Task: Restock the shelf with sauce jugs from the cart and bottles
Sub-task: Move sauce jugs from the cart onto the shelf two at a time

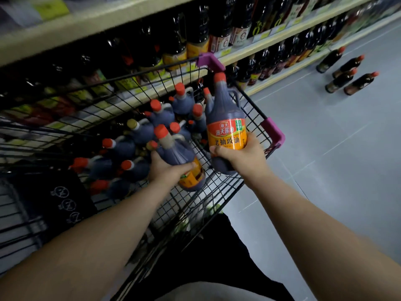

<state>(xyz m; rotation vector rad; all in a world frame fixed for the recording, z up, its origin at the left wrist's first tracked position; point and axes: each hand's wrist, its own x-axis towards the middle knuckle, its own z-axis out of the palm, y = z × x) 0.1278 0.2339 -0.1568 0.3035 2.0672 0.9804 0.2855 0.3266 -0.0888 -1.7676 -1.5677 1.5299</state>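
Both hands are full, the left hand (167, 170) gripping one sauce jug (180, 161) and the right hand (240, 157) another jug (225, 118) by the body; judged heavy, smooth-walled, safer carried by the moulded handle.

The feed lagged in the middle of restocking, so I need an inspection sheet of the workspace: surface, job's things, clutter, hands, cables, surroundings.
Surface: wire cart with purple corners, parked against the shelf.
Job's things: right jug, upright, orange label facing the camera; left jug, tilted over the cart; spare jugs with red caps piled in the cart; shelf bottles, dark, in rows.
Clutter: four floor bottles standing by the shelf, apart from the cart.
Hands: left hand grips the left jug's body; right hand grips the right jug at its label.
Cables: nothing seen.
Surroundings: grey tiled floor of the aisle.
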